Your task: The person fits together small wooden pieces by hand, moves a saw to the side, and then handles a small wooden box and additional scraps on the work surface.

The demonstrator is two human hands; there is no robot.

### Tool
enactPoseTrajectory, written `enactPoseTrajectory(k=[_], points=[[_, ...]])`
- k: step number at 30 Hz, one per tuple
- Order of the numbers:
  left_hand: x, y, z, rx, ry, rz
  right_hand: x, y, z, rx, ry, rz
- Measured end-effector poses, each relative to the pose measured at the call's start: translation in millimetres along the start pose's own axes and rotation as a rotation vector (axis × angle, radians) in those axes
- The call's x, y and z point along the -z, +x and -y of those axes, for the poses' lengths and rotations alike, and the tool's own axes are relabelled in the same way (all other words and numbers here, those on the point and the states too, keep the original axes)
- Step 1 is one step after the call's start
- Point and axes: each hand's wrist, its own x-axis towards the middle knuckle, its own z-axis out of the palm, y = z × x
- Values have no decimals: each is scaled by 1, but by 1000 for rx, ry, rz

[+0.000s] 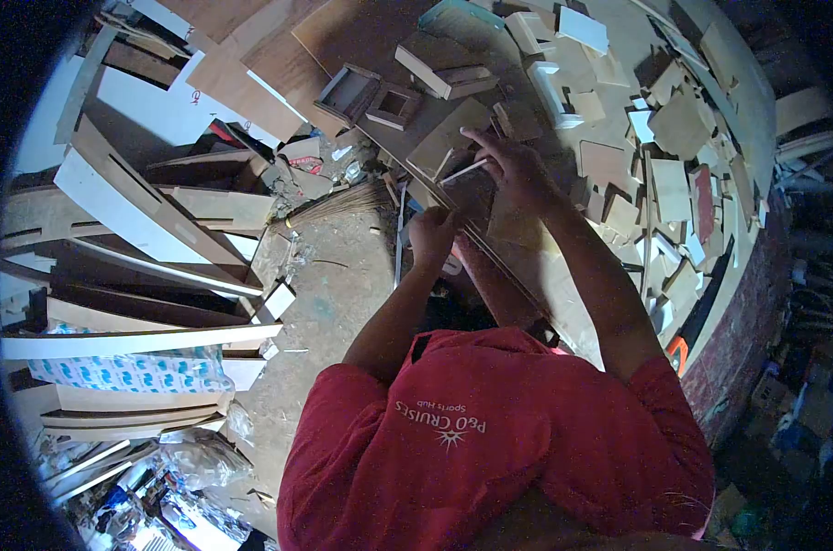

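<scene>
My left hand (432,236) is closed at the near edge of the workbench, its fingertips on a long thin wooden strip (504,266) that runs diagonally toward my body. Just to the right and farther out, my right hand (519,172) pinches a thin white stick (464,172) while its index finger points away to the left. Under and behind the stick lies a flat brown board (446,140). Small wood blocks (517,120) sit just beyond my right hand. The fingers of my left hand are partly hidden from above.
Small wooden frames (348,93) and a teal piece (462,16) lie at the far side. Many board offcuts (607,163) cover the bench on the right. Curved panels (150,211) are stacked at left, near a twig broom (338,203) on the littered floor (320,303).
</scene>
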Motion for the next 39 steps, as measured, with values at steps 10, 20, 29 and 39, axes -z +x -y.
enactPoseTrajectory(k=[10, 20, 29, 39], points=[[-8, -12, 7, 373, -282, 309, 3, 1, 10, 50, -137, 69], [2, -8, -20, 151, 169, 291, -7, 4, -9, 85, -286, 140], [-11, -3, 2, 231, -105, 310, -2, 4, 1, 274, -296, 74], [-10, 3, 1, 80, 152, 299, -6, 4, 0, 212, -304, 56]])
